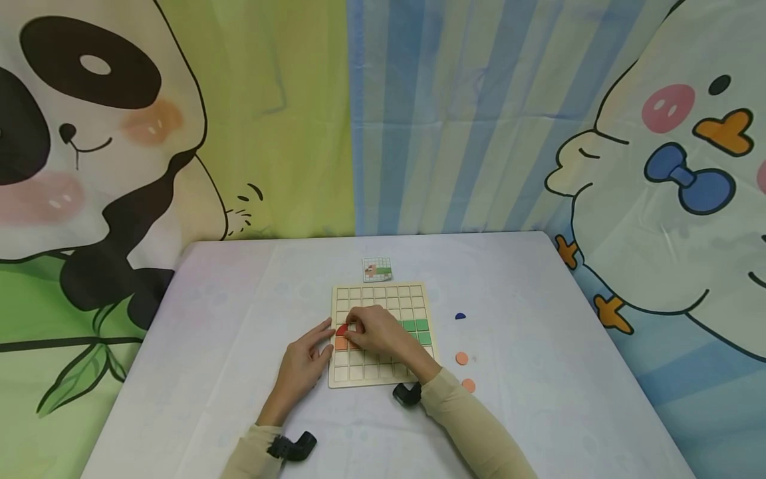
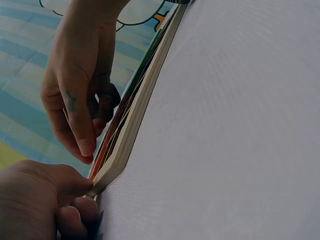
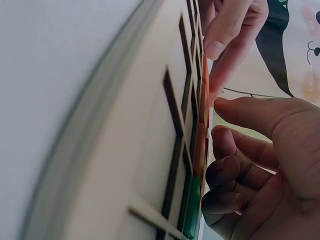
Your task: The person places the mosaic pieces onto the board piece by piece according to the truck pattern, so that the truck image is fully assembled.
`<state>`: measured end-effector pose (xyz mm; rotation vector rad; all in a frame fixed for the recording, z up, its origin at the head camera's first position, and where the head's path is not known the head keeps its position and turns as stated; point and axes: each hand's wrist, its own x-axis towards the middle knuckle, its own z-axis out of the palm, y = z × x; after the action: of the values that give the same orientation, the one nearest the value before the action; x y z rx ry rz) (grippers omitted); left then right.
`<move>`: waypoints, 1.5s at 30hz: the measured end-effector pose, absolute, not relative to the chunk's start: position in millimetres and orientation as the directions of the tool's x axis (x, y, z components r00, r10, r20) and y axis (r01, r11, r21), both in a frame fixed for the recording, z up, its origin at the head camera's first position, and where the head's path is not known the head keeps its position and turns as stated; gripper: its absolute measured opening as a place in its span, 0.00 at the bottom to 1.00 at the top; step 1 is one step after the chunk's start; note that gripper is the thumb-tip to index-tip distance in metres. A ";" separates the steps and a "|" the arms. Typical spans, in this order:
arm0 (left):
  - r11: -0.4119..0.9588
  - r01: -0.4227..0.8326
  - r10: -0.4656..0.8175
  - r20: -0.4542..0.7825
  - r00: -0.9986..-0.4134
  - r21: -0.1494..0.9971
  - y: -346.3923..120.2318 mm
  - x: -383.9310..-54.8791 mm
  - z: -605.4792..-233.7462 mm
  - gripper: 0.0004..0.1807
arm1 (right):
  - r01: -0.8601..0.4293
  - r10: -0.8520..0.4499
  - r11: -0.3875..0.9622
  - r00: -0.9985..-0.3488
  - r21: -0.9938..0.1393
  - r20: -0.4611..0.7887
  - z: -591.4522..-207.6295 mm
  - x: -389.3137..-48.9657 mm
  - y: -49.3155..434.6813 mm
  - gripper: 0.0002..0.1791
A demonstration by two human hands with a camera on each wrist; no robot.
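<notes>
A pale wooden grid board [image 1: 383, 380] lies on the table. My left hand [image 1: 301, 367] is at its left edge, index finger and thumb touching the rim; in the left wrist view the left thumb [image 2: 75, 180] meets the board's corner. My right hand [image 1: 380, 330] reaches over the grid, fingertips down beside a red piece [image 1: 342, 330]. In the right wrist view, the right thumb and index finger stand apart, with no piece visible between them. An orange square [image 1: 340, 343] sits below the red piece. Green squares [image 1: 422, 324] fill cells at the right. My right hand hides the middle cells.
A small pattern card [image 1: 377, 269] lies beyond the board. To the right are a dark blue half-round piece [image 1: 460, 316], an orange disc [image 1: 462, 358] and another orange disc [image 1: 469, 385]. Printed cloth [image 1: 455, 120] hangs behind the white-covered table [image 1: 538, 372].
</notes>
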<state>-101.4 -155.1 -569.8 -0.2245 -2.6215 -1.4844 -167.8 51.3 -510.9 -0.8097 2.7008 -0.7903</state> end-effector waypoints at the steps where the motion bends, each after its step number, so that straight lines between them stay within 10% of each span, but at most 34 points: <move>1: 0.507 0.188 0.069 0.177 -0.982 0.841 -155.1 -101.4 -570.0 0.19 | -0.445 -0.561 0.703 -0.827 -0.555 -0.047 -510.3 -167.2 52.7 0.15; 45: 0.511 0.189 0.045 0.194 -0.980 0.839 -151.4 -99.3 -571.3 0.19 | -0.205 -0.272 0.751 -0.962 -0.627 -0.011 -500.4 -164.0 210.6 0.15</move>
<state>-99.3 -151.4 -571.3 -0.2029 -2.6000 -1.4713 -164.0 210.6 -500.4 -0.3885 2.8440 -1.0010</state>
